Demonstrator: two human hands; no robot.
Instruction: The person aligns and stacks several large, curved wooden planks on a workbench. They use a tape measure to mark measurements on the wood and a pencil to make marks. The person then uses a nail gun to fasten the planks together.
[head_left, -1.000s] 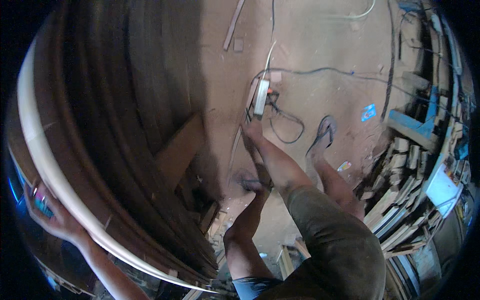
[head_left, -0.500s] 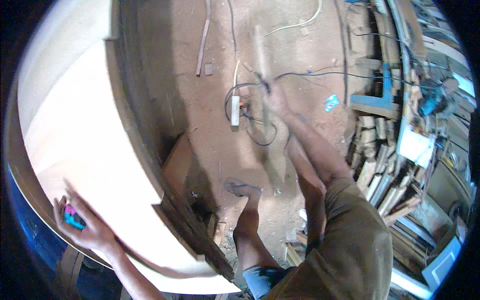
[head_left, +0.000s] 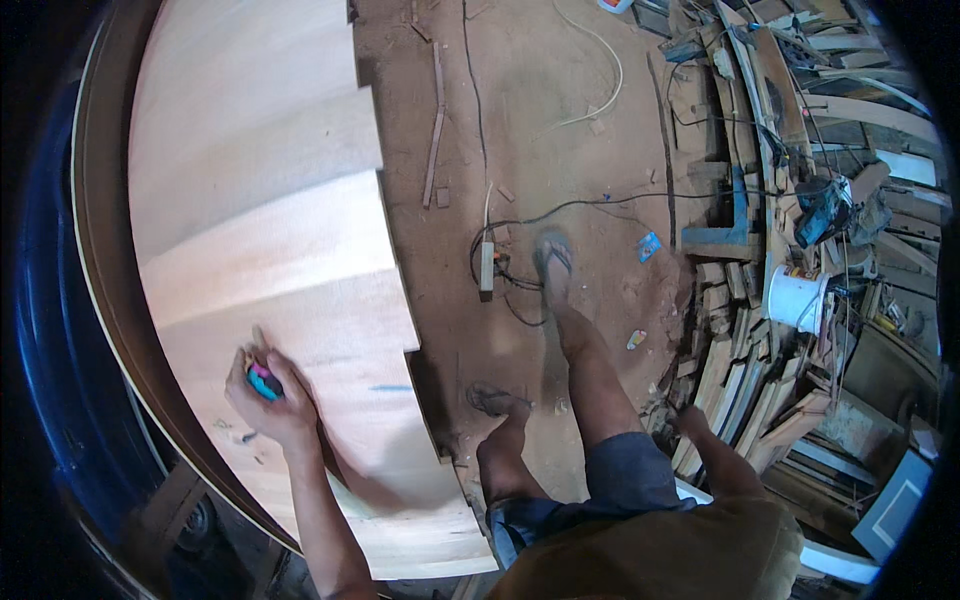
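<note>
Blue curved surface (head_left: 60,330), far left, beyond the work and partly in shadow.

Pale boards (head_left: 290,240), side by side, right-hand ends stepped. Their broad upper face shows now; a second ago only a narrow band of it did. One short blue mark lies near the stepped ends.

Left hand (head_left: 278,400), over the boards, fingers curled around a small teal, pink and black object (head_left: 264,382). The same object was in this hand in both earlier views. The hand now appears well in from the boards' left edge; half a second ago it appeared nearer that edge.

White power strip (head_left: 487,268), on the brown floor, dark cable looped beside it.

Two sandalled feet, one near the strip, one nearer the boards.

Blue packet (head_left: 649,247), on the floor, right of the strip.

Right hand (head_left: 690,420), drawn back beside the stacked wood offcuts (head_left: 745,375); half a second ago it reached out over the floor beyond the strip. Small and dark here; its grip cannot be told.

White bucket (head_left: 797,300), above the offcuts.
</note>
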